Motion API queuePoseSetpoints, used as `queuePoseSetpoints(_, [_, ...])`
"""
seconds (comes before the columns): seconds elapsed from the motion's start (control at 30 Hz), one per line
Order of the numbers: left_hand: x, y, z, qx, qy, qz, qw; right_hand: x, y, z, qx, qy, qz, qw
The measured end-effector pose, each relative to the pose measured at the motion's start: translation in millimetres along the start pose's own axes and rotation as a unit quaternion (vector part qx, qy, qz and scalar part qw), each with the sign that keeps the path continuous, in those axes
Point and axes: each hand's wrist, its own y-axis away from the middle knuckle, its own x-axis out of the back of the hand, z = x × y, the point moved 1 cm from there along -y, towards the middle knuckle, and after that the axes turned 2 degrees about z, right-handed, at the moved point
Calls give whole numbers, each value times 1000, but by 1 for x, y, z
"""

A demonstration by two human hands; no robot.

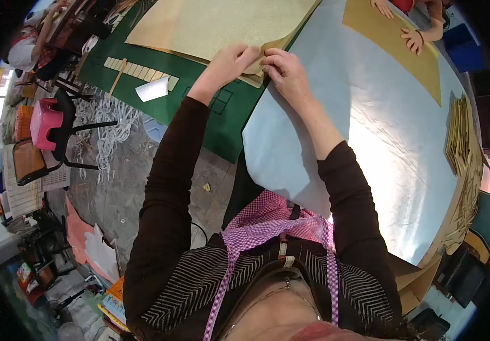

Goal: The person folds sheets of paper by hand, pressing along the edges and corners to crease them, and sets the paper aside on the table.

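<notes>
A stack of large tan sheets, paper-like, lies at the top of the view on a green mat. My left hand is at the stack's near corner, its fingers bent together on the top sheet. Beside it, my right hand pinches the curled edge of that sheet, thumb and fingers closed. The corner bends up between the hands, and lower layers show beneath it. My fingertips partly hide the edge.
The green mat carries a strip of pale pieces and a white paper scrap. Right of it spreads a light-blue surface. Another person's hand rests on a yellow-brown sheet. Folded sheets line the right edge. A pink stool stands left.
</notes>
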Motion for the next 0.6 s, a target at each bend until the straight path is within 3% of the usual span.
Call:
queuePoseSetpoints(0.43, [0, -22, -9, 131, 54, -57, 988, 2, 2, 2, -11, 18, -21, 1000])
queuePoseSetpoints(0.6, [3, -22, -11, 121, 61, -83, 987, 1, 3, 3, -10, 24, -22, 999])
